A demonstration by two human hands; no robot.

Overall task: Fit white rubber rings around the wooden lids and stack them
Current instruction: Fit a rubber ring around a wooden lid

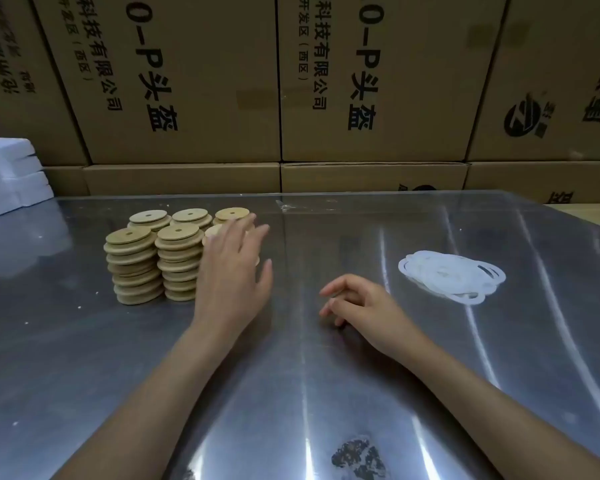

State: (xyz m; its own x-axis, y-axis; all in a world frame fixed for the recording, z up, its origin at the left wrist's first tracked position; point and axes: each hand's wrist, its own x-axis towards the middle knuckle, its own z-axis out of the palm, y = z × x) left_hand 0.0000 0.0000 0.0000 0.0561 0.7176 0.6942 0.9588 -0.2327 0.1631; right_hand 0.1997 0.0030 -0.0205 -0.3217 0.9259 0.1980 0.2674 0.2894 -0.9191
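On the shiny table (291, 393) in the head view, I see my left hand (234, 271) with its fingers spread out flat. It reaches over a stack of lids (231, 213), and I cannot tell if it touches them. Just left of that hand stand more lid stacks (134, 266). My right hand (357, 304) rests on the table with fingers loosely curled, holding nothing. The white rings (451, 276) lie in a pile, right of that hand and a bit farther back. Boxes (194, 81) stand behind the table.
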